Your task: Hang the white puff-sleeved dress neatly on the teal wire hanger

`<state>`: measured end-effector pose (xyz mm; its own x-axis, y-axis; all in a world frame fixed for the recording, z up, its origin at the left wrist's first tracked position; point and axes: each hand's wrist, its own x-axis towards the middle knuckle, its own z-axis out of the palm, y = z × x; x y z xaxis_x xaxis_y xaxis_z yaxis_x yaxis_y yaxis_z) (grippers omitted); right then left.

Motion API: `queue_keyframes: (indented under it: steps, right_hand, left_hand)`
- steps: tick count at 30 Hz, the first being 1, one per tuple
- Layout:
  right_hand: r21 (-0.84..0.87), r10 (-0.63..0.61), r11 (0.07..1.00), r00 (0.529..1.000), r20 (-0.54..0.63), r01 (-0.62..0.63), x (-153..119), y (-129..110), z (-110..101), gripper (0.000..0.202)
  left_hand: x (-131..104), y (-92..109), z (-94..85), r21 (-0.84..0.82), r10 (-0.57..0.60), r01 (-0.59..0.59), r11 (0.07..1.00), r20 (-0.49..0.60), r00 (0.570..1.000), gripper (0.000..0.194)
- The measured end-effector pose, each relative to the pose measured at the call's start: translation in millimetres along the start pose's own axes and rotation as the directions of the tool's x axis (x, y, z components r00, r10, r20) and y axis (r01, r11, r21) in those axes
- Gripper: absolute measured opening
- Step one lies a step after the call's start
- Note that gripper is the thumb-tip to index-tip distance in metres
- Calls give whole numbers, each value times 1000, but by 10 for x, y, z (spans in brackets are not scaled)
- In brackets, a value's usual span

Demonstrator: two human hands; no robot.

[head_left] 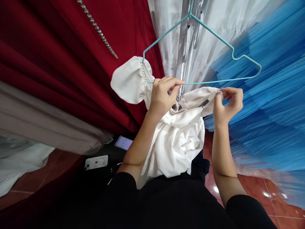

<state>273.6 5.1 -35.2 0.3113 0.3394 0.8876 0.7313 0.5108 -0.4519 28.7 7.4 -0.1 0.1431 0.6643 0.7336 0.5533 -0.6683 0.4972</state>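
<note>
A white garment [176, 143] with pearl-beaded edges hangs down over my lap. One puffed sleeve [128, 81] is looped over the left end of a thin turquoise hanger [214, 31]. My left hand [165, 93] pinches the hanger's bottom bar between thumb and fingertips. On the right, my right hand [227, 103] grips the beaded edge of the garment's other side, below the hanger's free right end. A dark label shows inside the neckline between my hands.
Red drapery [71, 63] hangs at the left, with a beaded strand [100, 33] on it. Blue tulle [274, 95] fills the right side. White fabric and a metal stand are behind the hanger. Two phones [96, 162] lie on a black surface.
</note>
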Motion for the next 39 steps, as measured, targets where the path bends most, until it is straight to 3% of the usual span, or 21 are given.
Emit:
queue_keyframes:
  steps: [3,5,7,9,12,15,17,20,23,24,26,30,34,37,39]
  right_hand:
    - [60,191,981,973,-128,-185,287,283,-96,19]
    - [111,180,982,944,-277,-154,595,434,-156,27]
    - [150,155,982,937,-312,-112,907,481,-186,32]
    - [159,124,984,960,-253,-86,1147,393,-161,35]
    - [174,72,983,994,-83,-57,1292,56,-42,40]
    - [306,-50,952,994,101,17,1209,-351,49,32]
    - [380,-117,923,986,121,63,1073,-575,55,19]
    - [348,-174,932,968,178,104,789,-764,65,6]
    - [256,-252,956,855,454,146,445,-740,193,7]
    - [223,-262,960,814,518,167,330,-696,258,10]
    - [136,-243,970,776,582,202,127,-596,380,16]
    - [76,-219,974,797,563,214,-79,-513,464,25]
    - [127,-235,972,823,517,198,-59,-590,425,21]
    - [123,-233,972,836,496,198,-29,-612,445,15]
    - [139,-230,973,847,479,186,-23,-590,471,13]
  left_hand:
    - [14,-32,-51,-2,-19,19,1000,35,999,24]
    - [22,-53,-79,-1,-20,20,1000,51,999,25]
    - [27,-67,-104,1,-14,13,1000,55,998,25]
    - [24,-71,-120,7,-12,12,1000,56,998,24]
    - [5,-60,-118,17,-23,22,1000,57,998,24]
    - [-15,-52,-93,30,-38,36,999,50,998,23]
    - [-17,-57,-75,41,-47,46,998,43,998,22]
    - [-5,-67,-55,43,-49,47,998,39,998,23]
    - [-2,-61,-45,33,-41,40,999,44,998,22]
    - [-8,-54,-43,34,-39,38,999,40,998,22]
    - [-32,-34,-46,44,-36,35,998,29,999,22]
    - [-78,16,-78,85,-29,26,996,35,999,19]
    - [-77,36,-126,85,-10,8,996,21,1000,18]
    - [-64,-22,-183,48,0,9,999,-180,984,21]
    - [-41,-109,-252,64,11,15,998,-388,922,26]
